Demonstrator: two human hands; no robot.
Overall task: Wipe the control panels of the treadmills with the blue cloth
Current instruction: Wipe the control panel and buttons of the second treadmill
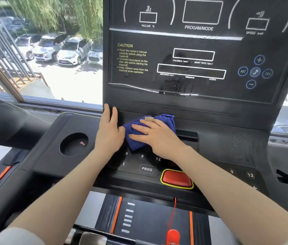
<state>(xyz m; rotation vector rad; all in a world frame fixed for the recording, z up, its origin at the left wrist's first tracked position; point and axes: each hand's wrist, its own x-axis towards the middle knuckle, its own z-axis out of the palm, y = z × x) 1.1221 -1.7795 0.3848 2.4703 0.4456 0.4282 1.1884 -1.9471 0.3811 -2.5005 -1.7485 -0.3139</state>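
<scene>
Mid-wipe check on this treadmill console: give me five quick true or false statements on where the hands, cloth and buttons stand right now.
1. The right hand presses flat on the blue cloth. True.
2. The left hand holds the cloth. False: it rests flat on the console just left of the cloth, fingers straight.
3. The cloth lies on the red stop button. False: the button is uncovered, nearer the person than the cloth.
4. Wet streaks show on the upper display. True.
5. The cup holder sits right of the cloth. False: it is to the left.
</scene>
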